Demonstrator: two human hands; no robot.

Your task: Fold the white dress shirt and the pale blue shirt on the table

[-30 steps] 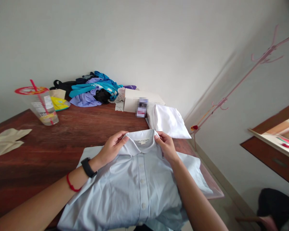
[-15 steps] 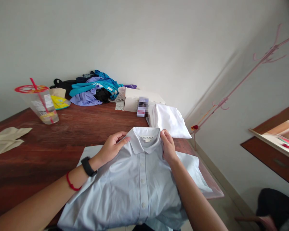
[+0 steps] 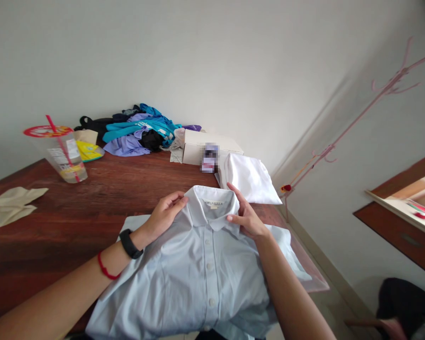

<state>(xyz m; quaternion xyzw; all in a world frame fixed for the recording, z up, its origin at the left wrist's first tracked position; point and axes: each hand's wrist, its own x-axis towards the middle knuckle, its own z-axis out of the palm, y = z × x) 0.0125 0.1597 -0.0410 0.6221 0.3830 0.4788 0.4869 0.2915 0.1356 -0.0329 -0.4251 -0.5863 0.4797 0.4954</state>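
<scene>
The pale blue shirt point(image 3: 177, 278) is laid front upward on the wooden table point(image 3: 141, 184), its body spread from the collar point(image 3: 197, 212) toward the person, with the buttons point(image 3: 208, 267) lined up below the collar's opening. The left hand point(image 3: 165, 215) is placed at the left side of the collar, thumb and forefinger close together at its edge; whether cloth is pinched between them cannot be told. The right hand point(image 3: 250, 219) is set at the right side of the collar, its thumb and forefinger spread well apart, the thumb laid on the collar's front and the forefinger stretched toward its back.

The step in hand is judged to be the straightening of the collar. It is best done with the left side steadied, so that the neckline is not dragged askew while the right side is pressed flat. Light, even pressure should be used, and the two points should be matched on either side of the row of buttons. Creases are visible below the collar; these would best be eased outward by smoothing, since a hard pull could shift the whole front. Care is also called for with the white folded cloth point(image 3: 253, 179), which lies just beyond the collar to the right and could be brushed by the forefinger.
</scene>
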